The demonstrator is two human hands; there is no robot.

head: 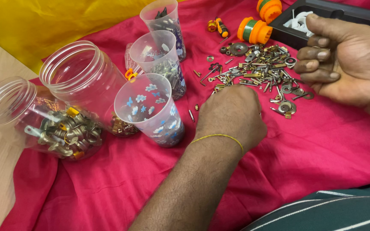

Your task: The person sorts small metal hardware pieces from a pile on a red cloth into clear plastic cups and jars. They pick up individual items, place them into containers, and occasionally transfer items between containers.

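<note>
Five clear containers already hold sorted metal bits, yet a wide heap of screws, washers and keys [262,70] is still spread on the red cloth [322,149]. Beside that heap's near edge the left hand [232,115] rests knuckles up, its grasp hidden. Beyond the heap's right edge the right hand [347,60] curls half closed, palm apparently empty.

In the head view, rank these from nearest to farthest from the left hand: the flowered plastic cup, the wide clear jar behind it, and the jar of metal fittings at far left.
From the left hand:
1. Flowered plastic cup, just to its left.
2. Wide clear jar, farther left and back.
3. Jar of metal fittings, at the far left by the cloth's edge.
</note>
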